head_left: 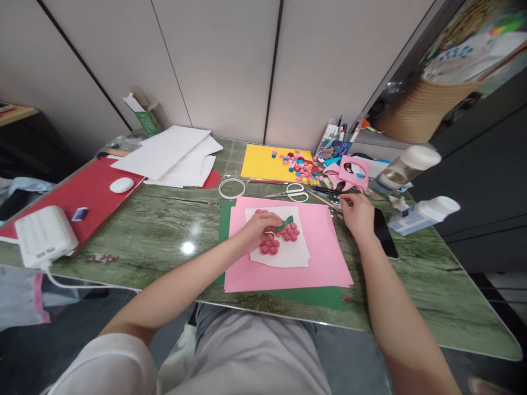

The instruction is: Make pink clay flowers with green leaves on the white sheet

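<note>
My left hand (260, 229) is over the white paper sheet (296, 258), its fingers closed on a green paper leaf (287, 223). Clusters of small pink rolled-paper flowers lie on that sheet: one flower cluster (269, 245) below my fingers, another flower cluster (290, 232) to their right, and a third partly behind my hand. Beneath the sheet is pink paper (325, 252), with green paper (317, 296) under it. To the right, my right hand (359, 216) has its fingers pinched together at the ends of dark pens (327, 190); what lies between the fingertips is hidden.
White scissors (296, 192), a tape roll (231, 188) and a red pencil (267, 181) lie beyond the pink paper. Colourful paper coils (300, 167) cover part of a yellow sheet (257, 162). Bottles (424, 215) and a phone (385, 236) are right; a power bank (45, 236) is left.
</note>
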`<state>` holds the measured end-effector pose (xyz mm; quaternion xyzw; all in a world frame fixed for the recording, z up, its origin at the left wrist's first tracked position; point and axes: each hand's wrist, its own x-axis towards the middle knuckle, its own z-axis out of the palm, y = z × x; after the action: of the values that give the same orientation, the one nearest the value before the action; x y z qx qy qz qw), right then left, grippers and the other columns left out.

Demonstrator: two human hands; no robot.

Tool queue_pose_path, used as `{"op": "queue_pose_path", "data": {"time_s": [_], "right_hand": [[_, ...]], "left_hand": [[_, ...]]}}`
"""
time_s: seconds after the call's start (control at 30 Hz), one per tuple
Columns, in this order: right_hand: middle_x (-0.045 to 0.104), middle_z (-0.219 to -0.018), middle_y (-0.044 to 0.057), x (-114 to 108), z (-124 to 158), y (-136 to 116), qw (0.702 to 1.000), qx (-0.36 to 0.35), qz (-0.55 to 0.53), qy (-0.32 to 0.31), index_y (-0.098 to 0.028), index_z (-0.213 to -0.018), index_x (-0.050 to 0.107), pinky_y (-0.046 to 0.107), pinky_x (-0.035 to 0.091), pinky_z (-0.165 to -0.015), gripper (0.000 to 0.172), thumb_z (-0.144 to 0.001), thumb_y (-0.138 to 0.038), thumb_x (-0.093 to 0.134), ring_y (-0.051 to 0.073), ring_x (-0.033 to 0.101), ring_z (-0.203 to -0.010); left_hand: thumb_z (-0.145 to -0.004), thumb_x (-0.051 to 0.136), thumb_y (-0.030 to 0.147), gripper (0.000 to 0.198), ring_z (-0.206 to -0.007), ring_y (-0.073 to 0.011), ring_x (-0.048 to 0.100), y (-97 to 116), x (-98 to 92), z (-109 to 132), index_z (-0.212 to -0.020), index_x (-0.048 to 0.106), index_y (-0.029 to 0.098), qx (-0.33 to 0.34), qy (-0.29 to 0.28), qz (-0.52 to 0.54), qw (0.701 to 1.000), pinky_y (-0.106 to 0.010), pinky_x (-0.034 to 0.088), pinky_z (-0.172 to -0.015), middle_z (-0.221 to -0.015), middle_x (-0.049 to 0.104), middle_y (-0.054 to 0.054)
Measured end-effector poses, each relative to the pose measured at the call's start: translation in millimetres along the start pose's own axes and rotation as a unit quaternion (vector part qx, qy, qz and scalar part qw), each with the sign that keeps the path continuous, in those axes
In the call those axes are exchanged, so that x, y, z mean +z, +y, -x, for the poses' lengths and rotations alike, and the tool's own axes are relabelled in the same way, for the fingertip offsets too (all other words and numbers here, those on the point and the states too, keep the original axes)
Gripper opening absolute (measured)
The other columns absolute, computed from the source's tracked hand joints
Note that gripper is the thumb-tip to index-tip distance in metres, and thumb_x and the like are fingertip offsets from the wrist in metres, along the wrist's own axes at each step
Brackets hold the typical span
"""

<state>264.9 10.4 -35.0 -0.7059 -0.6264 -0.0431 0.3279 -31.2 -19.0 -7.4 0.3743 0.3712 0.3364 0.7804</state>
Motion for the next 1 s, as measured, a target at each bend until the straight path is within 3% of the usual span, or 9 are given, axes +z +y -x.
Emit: {"op": "queue_pose_path", "data": {"time_s": [0.1,0.17,0.23,0.33,0.57,0.83,0.93,1.0], "right_hand": [[0.061,-0.084,0.005,-11.0,11.3,-42.3,0.979,-0.034,-0.193,-0.05,-0.018,-0.084,0.064,0.031,0.041,-0.068,0.019,-0.077,-0.033,0.055,0.017,0.054,-0.073],[0.061,-0.082,0.004,-17.5,22.0,-72.9,0.937,-0.062,-0.319,-0.13,-0.02,-0.081,0.063,0.031,0.043,-0.069,0.016,-0.075,-0.034,0.058,0.016,0.056,-0.075],[0.061,-0.078,0.002,-22.0,32.1,-97.4,0.897,-0.098,-0.382,-0.201,-0.02,-0.076,0.064,0.031,0.044,-0.069,0.012,-0.072,-0.032,0.064,0.016,0.056,-0.075],[0.06,-0.073,0.002,-25.0,42.1,-115.8,0.87,-0.113,-0.419,-0.235,-0.021,-0.075,0.066,0.031,0.044,-0.066,0.011,-0.07,-0.031,0.067,0.015,0.055,-0.071],[0.06,-0.076,0.003,-29.8,46.8,-118.3,0.875,-0.146,-0.394,-0.239,-0.022,-0.078,0.066,0.032,0.046,-0.067,0.011,-0.072,-0.031,0.065,0.016,0.056,-0.073],[0.058,-0.074,0.003,-34.1,49.6,-127.7,0.909,-0.173,-0.316,-0.207,-0.02,-0.073,0.061,0.03,0.043,-0.064,0.014,-0.08,-0.031,0.055,0.016,0.054,-0.072],[0.058,-0.075,0.003,-34.8,49.7,-128.6,0.919,-0.172,-0.292,-0.203,-0.02,-0.073,0.059,0.028,0.042,-0.064,0.013,-0.081,-0.028,0.053,0.015,0.053,-0.072],[0.058,-0.075,0.002,-34.0,47.7,-125.5,0.926,-0.159,-0.276,-0.203,-0.02,-0.074,0.059,0.028,0.041,-0.064,0.012,-0.081,-0.028,0.053,0.014,0.052,-0.071]], "left_hand": [[-0.058,0.067,0.021,0.016,-0.05,-0.0064,0.048,1.5,1.8,1.6,-0.066,0.055,0.014,-0.025,-0.036,0.034,0.998,-0.019,0.031,-0.045,-0.057,0.051,0.002],[-0.058,0.068,0.02,0.017,-0.048,-0.0048,0.045,3.5,4.5,4.4,-0.065,0.055,0.013,-0.029,-0.068,0.04,0.996,-0.019,0.031,-0.045,-0.056,0.049,0.003],[-0.057,0.07,0.02,0.018,-0.046,-0.0041,0.043,5.7,7.7,7.5,-0.064,0.055,0.012,-0.034,-0.093,0.045,0.994,-0.018,0.029,-0.044,-0.055,0.048,0.003],[-0.056,0.07,0.02,0.02,-0.048,-0.0051,0.046,7.6,10.9,10.6,-0.063,0.054,0.011,-0.053,-0.105,0.044,0.992,-0.018,0.028,-0.043,-0.056,0.049,0.002],[-0.061,0.069,0.023,0.018,-0.046,-0.0032,0.04,1.8,6.7,7.6,-0.067,0.057,0.011,-0.08,-0.136,0.044,0.987,-0.018,0.027,-0.042,-0.06,0.049,0.001],[-0.065,0.065,0.025,0.017,-0.04,-0.0015,0.032,1.1,6.8,5.8,-0.061,0.056,0.011,-0.122,-0.162,0.058,0.977,-0.018,0.019,-0.039,-0.05,0.043,0.003],[-0.066,0.062,0.028,0.018,-0.041,-0.0031,0.038,0.1,5.5,3.4,-0.063,0.057,0.011,-0.111,-0.129,0.008,0.985,-0.018,0.022,-0.039,-0.053,0.05,0.0],[-0.068,0.059,0.029,0.017,-0.043,-0.0055,0.045,0.9,2.6,0.6,-0.068,0.059,0.011,-0.047,-0.074,-0.049,0.995,-0.019,0.027,-0.041,-0.056,0.054,-0.002]]}}
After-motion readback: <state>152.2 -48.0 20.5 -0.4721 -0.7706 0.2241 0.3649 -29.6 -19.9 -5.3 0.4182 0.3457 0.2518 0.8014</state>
